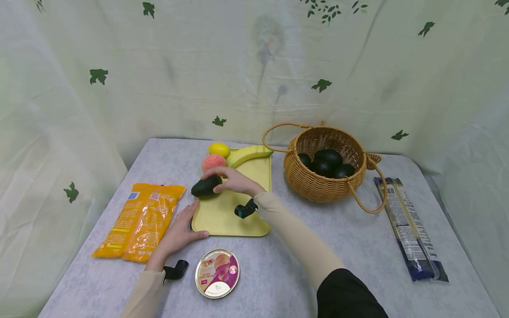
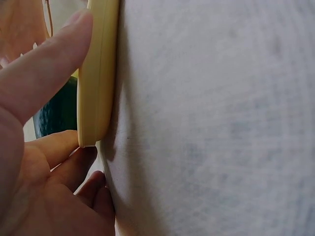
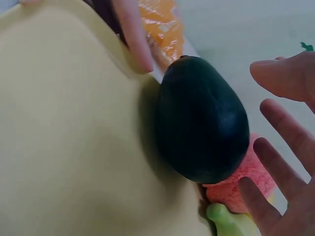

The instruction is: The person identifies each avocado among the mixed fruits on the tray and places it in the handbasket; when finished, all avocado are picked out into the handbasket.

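Observation:
A dark green avocado [image 1: 205, 186] lies at the left edge of the yellow tray [image 1: 234, 216]. Around its right end is my right hand [image 1: 234, 181]; in the right wrist view its spread fingers [image 3: 280, 167] stand a little apart from the avocado [image 3: 202, 120]. My left hand [image 1: 180, 232] touches the tray's near left corner, fingers along the left side and thumb at the front edge. The left wrist view shows that thumb [image 2: 54, 64] by the tray rim [image 2: 96, 88]. A pink round fruit [image 1: 214, 162], a lemon [image 1: 219, 149] and a banana [image 1: 248, 154] sit toward the tray's far end.
Right of the tray stands a wicker basket [image 1: 314, 187] holding several dark green avocados [image 1: 328, 161], its handles folded outward. A dark, long packet [image 1: 411, 229] lies at the far right. An orange bag [image 1: 139, 223] is on the left, and a round tin [image 1: 217, 274] in front.

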